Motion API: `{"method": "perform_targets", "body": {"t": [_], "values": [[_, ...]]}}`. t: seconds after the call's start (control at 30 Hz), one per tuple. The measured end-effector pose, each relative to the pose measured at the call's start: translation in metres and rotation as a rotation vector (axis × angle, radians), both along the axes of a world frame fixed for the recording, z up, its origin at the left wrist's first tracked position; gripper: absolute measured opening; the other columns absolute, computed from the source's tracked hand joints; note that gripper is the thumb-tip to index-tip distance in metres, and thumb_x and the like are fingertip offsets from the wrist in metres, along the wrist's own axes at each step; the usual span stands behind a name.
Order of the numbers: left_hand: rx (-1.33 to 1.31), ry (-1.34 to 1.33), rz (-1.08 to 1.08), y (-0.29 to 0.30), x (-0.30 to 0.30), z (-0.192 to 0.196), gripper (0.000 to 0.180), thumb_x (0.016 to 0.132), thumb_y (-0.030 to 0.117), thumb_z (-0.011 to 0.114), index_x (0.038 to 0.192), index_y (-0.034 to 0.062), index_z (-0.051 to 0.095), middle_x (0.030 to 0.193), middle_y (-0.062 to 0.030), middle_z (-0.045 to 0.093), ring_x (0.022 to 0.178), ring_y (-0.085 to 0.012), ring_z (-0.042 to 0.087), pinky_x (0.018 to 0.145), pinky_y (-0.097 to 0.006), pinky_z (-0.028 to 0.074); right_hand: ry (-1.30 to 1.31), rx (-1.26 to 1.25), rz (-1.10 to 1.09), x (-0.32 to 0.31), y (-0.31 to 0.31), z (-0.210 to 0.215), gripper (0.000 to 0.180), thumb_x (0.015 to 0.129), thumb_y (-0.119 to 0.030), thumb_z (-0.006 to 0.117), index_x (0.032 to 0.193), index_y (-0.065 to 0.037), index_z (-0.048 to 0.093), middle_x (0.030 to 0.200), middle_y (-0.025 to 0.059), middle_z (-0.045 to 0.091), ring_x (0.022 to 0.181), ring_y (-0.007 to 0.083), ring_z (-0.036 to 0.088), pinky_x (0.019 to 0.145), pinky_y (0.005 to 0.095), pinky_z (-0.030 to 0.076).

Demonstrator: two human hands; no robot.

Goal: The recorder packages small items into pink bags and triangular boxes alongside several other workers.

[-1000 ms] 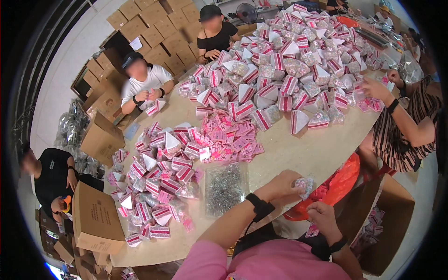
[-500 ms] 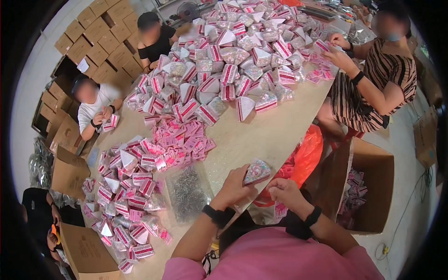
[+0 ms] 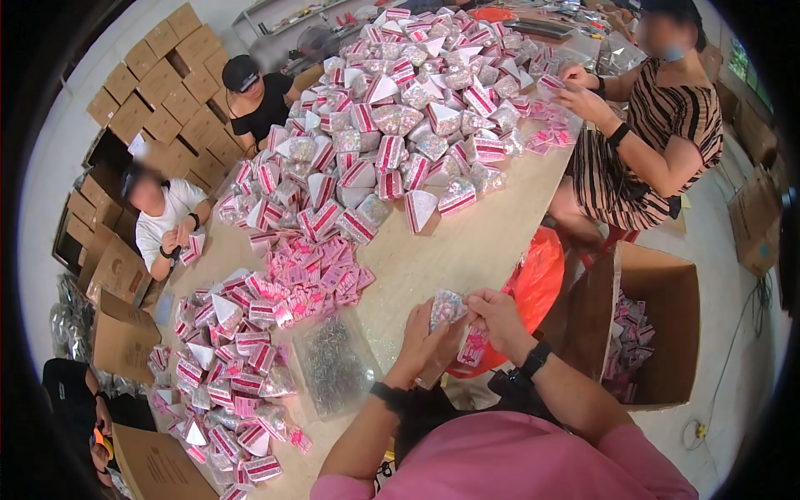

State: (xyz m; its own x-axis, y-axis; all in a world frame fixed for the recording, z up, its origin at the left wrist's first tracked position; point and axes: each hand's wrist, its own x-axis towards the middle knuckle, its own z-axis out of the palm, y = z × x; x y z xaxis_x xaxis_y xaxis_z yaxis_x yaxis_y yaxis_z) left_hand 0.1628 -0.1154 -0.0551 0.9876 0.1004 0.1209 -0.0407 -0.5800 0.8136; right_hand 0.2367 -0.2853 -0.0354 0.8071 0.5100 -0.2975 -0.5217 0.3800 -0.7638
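Note:
My left hand (image 3: 417, 340) is closed around a wedge-shaped clear pack (image 3: 447, 308) with small pastel pieces inside, like a cake slice. Against the pack's right side, the fingers of my right hand (image 3: 498, 321) are pinched together; what lies between them is too small to make out. A shallow clear tray (image 3: 333, 367) of thin metal pins or wires is left of my left hand. Beyond it lie a heap of pink printed cards (image 3: 321, 271) and a pile of wedge packs with pink-striped sides (image 3: 242, 358).
A far larger mound of wedge packs (image 3: 400, 121) covers the table's far part. Right of the table (image 3: 450, 250) hang a red plastic bag (image 3: 542, 275) and an open carton (image 3: 658, 333) holding packs. Several co-workers sit around; one in stripes (image 3: 642, 158) handles pink cards. Cartons (image 3: 167, 83) stand stacked behind.
My right hand has come up and left to meet the pack. My left hand has tilted the pack more upright and drawn it slightly left. The whole view has shifted a little.

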Motion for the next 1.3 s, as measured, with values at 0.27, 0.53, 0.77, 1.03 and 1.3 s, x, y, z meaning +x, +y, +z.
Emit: {"method": "perform_targets", "body": {"t": [0.27,0.53,0.77,1.03,1.3], "values": [[-0.692,0.184,0.336,-0.037,-0.027,0.064,0.07,0.08,0.008,0.059,0.14,-0.0006,0.024,0.126,-0.0136,0.045,0.111,-0.0198,0.049,0.092,-0.031,0.043,-0.014,0.038,0.067,-0.006,0.003,0.006,0.011,0.089,-0.008,0.054,0.092,0.001,0.059,0.066,0.001,0.053,0.052,0.0067,0.041,0.048,0.0195,0.033],[-0.77,-0.213,0.424,-0.044,-0.049,0.091,0.083,0.072,0.002,0.066,0.141,0.0011,0.021,0.128,-0.0135,0.041,0.112,-0.0208,0.048,0.093,-0.033,0.044,-0.607,-0.331,0.186,-0.045,-0.02,0.091,0.013,0.086,-0.009,0.055,0.093,0.001,0.062,0.074,0.0053,0.06,0.07,0.0119,0.058,0.062,0.0272,0.047],[-0.652,-0.306,0.457,-0.051,-0.06,0.104,0.079,0.073,0.002,0.066,0.139,0.0003,0.023,0.129,-0.0124,0.038,0.115,-0.0208,0.044,0.096,-0.036,0.041,-1.047,-0.445,0.087,-0.063,-0.018,0.119,0.014,0.086,-0.01,0.055,0.094,0.001,0.06,0.08,0.0149,0.061,0.074,0.0283,0.062,0.063,0.0341,0.049],[-0.538,-0.347,0.473,-0.057,-0.064,0.111,0.08,0.071,0.002,0.066,0.139,0.0006,0.023,0.126,-0.0115,0.035,0.115,-0.021,0.042,0.096,-0.036,0.041,-1.538,-0.569,-0.055,-0.067,-0.016,0.128,0.007,0.078,-0.003,0.057,0.084,-0.001,0.055,0.071,0.0121,0.054,0.061,0.0293,0.056,0.054,0.0374,0.045],[-0.372,-0.373,0.503,-0.058,-0.067,0.112,0.08,0.07,0.003,0.067,0.139,0.0005,0.024,0.129,-0.0131,0.034,0.117,-0.0229,0.041,0.095,-0.037,0.041,-1.512,-0.584,-0.073,-0.069,-0.016,0.133,0.007,0.076,-0.003,0.058,0.081,-0.001,0.054,0.07,0.0117,0.053,0.059,0.0286,0.055,0.052,0.0373,0.043]]}}
